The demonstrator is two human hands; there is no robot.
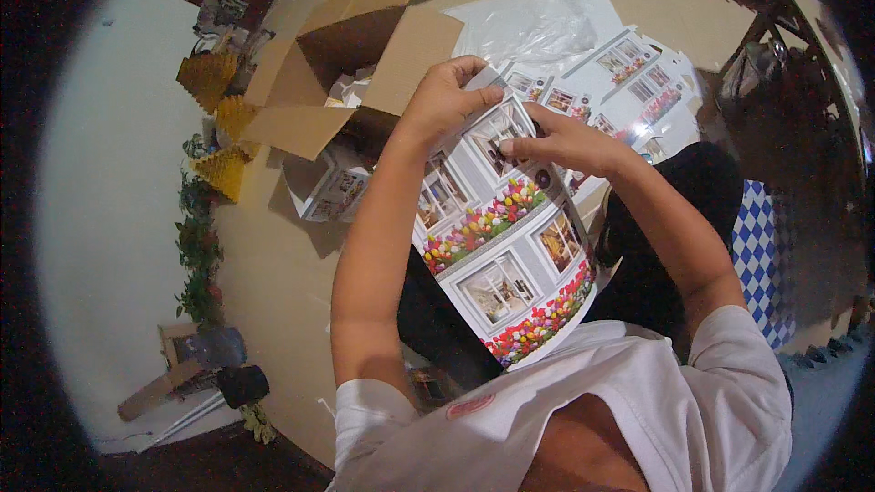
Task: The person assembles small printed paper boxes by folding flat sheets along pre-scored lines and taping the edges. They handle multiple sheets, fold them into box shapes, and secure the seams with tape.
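A long printed sheet (515,246) with pictures of windows and rows of tulips lies slanted over my lap, its lower end curving up against my shirt. My left hand (453,102) grips its far edge, thumb on top and fingers behind. On the right side of that same end, my right hand (574,141) pinches the sheet, thumb over a window picture and the other fingers partly hidden. Just beyond my hands, several similar printed sheets (629,73) lie spread and overlapping on the floor.
An open cardboard box (305,73) with papers inside stands at the far left, and a folded printed sheet (330,187) leans by it. Clear plastic wrap (538,23) lies at the back. Yellow holders (219,173) and a trailing plant (199,246) line the left; blue-and-white checked cloth (756,260) is at right.
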